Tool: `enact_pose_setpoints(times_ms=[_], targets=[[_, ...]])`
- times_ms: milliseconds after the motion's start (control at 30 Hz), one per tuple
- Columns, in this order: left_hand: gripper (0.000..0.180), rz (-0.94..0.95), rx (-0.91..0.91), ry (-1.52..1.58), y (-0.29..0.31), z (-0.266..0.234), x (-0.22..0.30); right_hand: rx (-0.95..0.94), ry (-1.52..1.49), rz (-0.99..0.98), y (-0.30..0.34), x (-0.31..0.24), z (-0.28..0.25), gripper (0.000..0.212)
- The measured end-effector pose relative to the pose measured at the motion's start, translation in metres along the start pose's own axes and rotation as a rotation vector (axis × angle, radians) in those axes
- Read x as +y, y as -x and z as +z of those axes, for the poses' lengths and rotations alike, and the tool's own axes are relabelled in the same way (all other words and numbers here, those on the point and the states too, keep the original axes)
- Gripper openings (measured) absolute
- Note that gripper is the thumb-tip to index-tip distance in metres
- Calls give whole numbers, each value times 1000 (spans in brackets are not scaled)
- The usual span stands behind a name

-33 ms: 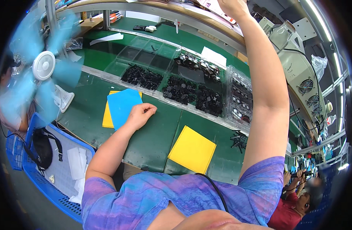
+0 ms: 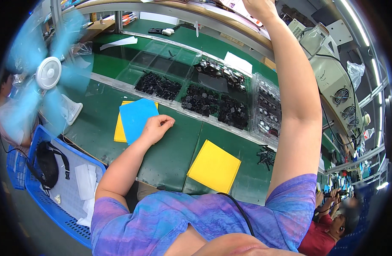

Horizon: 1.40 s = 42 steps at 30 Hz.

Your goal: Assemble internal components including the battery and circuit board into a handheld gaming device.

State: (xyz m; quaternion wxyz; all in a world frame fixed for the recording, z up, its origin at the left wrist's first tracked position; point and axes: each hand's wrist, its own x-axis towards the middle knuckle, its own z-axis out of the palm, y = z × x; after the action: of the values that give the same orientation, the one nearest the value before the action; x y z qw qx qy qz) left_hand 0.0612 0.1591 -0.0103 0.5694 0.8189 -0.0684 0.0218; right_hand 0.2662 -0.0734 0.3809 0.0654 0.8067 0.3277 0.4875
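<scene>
My left hand (image 2: 157,129) rests on the green table with its fingers curled in and the thumb against them; nothing shows in it. Its wrist lies by the right edge of a blue sheet (image 2: 137,117), which overlaps a yellow sheet or pad (image 2: 119,131). A second yellow pad (image 2: 214,166) lies on the table in front of me, to the right of that hand. High up, my right arm stretches to the shelf, where my right hand (image 2: 260,9) is beside papers (image 2: 238,8). The top edge of the picture cuts off its fingers.
Clear trays (image 2: 179,101) with small black parts span the table beyond my hands. Black pieces (image 2: 266,157) lie near my right arm. A blue-bladed fan (image 2: 49,73) spins at left, above a blue basket (image 2: 100,164). A beige machine (image 2: 332,81) stands right. People sit on both sides.
The fan's blades have turned, and the person behind the fan has shifted slightly. Both my hands and the sheets are where they were.
</scene>
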Motion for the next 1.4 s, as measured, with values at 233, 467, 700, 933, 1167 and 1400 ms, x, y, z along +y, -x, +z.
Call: enact_pose_setpoints(times_ms=[233,467,700,933,1167,1400], targets=[[21,-14,4,15,0,0,-3,56,-20,58,-5,-3,4,36],[20,-3,-1,16,0,0,1,59,-51,83,2,-4,-2,35],[21,-18,18,-1,1,-1,0,285,-190,90,10,20,10,28],[21,8,50,56,-4,2,-6,179,-207,-18,10,30,0,27],[21,7,58,71,-3,1,-16,57,-288,-92,27,25,-12,28],[21,10,44,0,-2,-1,-4,-3,-4,-261,26,-1,-15,33]])
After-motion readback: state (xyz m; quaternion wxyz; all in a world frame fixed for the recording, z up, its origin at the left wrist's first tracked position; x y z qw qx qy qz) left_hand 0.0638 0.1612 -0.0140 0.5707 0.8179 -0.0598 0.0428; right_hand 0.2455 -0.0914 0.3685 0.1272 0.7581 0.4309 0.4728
